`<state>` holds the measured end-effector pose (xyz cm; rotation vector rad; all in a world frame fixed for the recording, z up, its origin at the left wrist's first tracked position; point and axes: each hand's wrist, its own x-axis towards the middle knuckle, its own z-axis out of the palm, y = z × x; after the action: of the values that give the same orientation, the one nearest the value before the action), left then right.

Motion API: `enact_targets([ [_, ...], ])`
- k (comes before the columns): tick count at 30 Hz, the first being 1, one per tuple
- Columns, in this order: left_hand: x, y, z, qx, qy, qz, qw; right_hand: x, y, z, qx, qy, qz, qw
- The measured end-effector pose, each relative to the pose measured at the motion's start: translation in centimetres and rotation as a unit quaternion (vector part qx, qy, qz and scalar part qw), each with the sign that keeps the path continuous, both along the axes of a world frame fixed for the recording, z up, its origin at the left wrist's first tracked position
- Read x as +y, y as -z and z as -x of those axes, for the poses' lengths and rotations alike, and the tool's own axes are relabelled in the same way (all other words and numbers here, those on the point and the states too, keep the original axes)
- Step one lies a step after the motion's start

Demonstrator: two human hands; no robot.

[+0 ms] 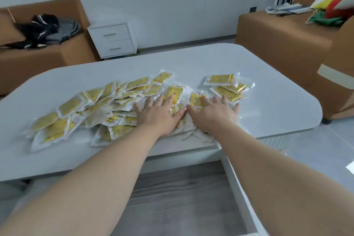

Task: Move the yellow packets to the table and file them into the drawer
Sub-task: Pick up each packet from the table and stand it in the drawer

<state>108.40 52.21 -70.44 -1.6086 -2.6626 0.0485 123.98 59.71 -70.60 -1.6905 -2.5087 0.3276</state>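
Left hand (161, 115) and right hand (212, 116) lie spread flat on yellow packets (70, 105) heaped on the white table (268, 105); brown sofas (277, 30) and a white two-drawer cabinet (113, 41) stand behind.

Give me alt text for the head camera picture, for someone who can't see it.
The left hand and right hand press flat on a loose pile of yellow packets on a white table, above an open drawer. Brown sofas and a small white cabinet stand behind.

Yellow packets (118, 101): clear glossy plastic film. Table (268, 90): smooth white top, faint sheen. Drawer (172, 197): grey wood-grain bottom, matt. Sofa (277, 44), right: brown matt upholstery.
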Motion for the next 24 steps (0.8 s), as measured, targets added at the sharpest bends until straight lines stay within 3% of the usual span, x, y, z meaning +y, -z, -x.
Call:
enact_targets([
  [6,-4.6,0.3,3.1,-0.004,0.003,-0.035,0.999,-3.4,-0.1,3.5,-0.006,-0.021,0.002,1.0],
  [13,-5.6,0.1,3.8,-0.041,-0.013,-0.038,0.998,-4.1,0.3,4.8,0.056,-0.028,-0.014,0.998],
  [16,-4.5,-2.0,3.6,-0.113,-0.071,0.002,0.991,-3.4,-0.1,4.7,0.229,-0.028,0.035,0.972],
  [18,-2.2,-3.8,3.6,-0.12,-0.106,-0.033,0.987,-2.1,-0.9,4.2,0.374,0.004,0.065,0.925],
  [19,-0.7,-4.5,3.6,-0.103,-0.107,-0.063,0.987,-1.1,-1.3,3.7,0.396,0.016,0.041,0.917],
  [22,4.0,-5.5,3.5,-0.022,-0.027,-0.12,0.992,2.8,-2.2,1.8,0.272,0.032,-0.08,0.958],
  [24,7.1,-5.4,3.8,0.011,0.032,-0.104,0.994,6.0,-2.3,0.6,0.156,0.032,-0.104,0.982],
])
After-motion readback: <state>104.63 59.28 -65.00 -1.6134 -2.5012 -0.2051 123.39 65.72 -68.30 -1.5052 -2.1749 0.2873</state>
